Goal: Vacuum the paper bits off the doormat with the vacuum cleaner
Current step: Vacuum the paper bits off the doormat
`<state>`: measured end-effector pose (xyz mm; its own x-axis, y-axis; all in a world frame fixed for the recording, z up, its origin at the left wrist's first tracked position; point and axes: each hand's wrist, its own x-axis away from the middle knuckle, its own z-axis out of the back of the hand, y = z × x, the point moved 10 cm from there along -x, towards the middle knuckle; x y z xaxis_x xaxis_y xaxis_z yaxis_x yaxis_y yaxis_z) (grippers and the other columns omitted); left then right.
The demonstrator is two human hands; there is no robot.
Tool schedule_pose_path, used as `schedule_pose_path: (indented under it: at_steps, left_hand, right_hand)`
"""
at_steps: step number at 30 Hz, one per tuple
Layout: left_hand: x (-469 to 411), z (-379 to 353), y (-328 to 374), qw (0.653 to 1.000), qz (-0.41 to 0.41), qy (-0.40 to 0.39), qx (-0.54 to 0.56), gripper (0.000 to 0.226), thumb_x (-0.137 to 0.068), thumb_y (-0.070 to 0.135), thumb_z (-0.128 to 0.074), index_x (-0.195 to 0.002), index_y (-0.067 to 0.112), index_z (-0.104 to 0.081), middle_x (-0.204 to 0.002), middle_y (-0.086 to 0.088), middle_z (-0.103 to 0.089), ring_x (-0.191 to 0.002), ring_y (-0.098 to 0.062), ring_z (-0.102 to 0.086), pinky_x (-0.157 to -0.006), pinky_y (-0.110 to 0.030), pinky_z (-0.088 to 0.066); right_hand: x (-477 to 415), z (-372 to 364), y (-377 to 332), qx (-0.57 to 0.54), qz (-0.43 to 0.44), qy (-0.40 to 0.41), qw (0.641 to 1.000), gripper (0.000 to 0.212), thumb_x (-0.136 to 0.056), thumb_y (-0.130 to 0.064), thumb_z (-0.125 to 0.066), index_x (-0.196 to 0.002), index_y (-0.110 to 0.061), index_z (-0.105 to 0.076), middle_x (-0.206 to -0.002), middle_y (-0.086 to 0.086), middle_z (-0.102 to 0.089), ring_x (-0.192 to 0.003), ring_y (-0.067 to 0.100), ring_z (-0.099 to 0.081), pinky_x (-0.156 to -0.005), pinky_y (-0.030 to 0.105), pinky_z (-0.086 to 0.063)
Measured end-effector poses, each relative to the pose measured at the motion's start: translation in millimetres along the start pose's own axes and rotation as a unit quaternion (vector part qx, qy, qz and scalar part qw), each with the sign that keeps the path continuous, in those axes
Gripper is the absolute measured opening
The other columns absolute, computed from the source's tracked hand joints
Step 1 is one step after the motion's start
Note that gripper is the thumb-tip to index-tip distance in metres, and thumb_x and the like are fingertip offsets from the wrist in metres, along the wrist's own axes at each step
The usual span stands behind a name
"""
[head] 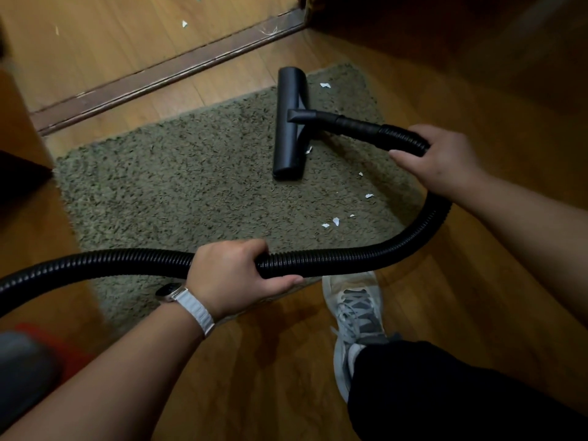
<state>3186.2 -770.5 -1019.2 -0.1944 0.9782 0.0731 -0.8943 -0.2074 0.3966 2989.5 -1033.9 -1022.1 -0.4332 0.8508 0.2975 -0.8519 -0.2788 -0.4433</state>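
A shaggy olive doormat [191,192] lies on the wooden floor. The black vacuum nozzle [290,122] rests flat on its far right part. Several white paper bits [335,221] lie on the mat's right side, one [325,85] beyond the nozzle and one [308,150] against its edge. My right hand [436,160] grips the ribbed black hose just behind the nozzle's tube. The hose [366,253] loops down and left across the mat's near edge. My left hand [235,275], with a white watch strap on the wrist, grips the hose there.
A dark door threshold [165,74] runs diagonally beyond the mat, with paper bits [184,24] on the floor past it. My grey sneaker [356,316] stands by the mat's near right corner. A red and grey object [31,361] sits at the lower left.
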Motion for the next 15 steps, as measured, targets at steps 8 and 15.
schedule_pose_path:
  at_steps: [8,15]
  left_hand:
    - [3.9,7.8,5.5,0.999,-0.042,0.016,0.015,0.066,-0.067,0.088,-0.046,-0.066,0.024,-0.061,-0.049,0.01,-0.055,-0.043,-0.015,-0.057,-0.041,-0.025,-0.045]
    - [2.2,11.1,9.0,0.997,-0.059,0.035,0.031,0.063,-0.07,0.083,-0.047,-0.076,0.023,-0.065,-0.053,0.009,-0.059,-0.046,-0.016,-0.061,-0.04,-0.025,-0.045]
  right_hand:
    - [24.2,20.0,23.9,-0.029,-0.044,0.048,0.997,0.027,-0.091,-0.037,-0.066,-0.115,-0.026,-0.063,-0.094,-0.002,-0.058,-0.088,0.018,-0.055,-0.074,0.034,-0.044]
    - [28.0,41.0,53.9,-0.057,-0.11,0.108,0.986,0.035,-0.092,-0.04,-0.064,-0.123,-0.025,-0.061,-0.104,-0.002,-0.058,-0.095,0.017,-0.055,-0.085,0.04,-0.049]
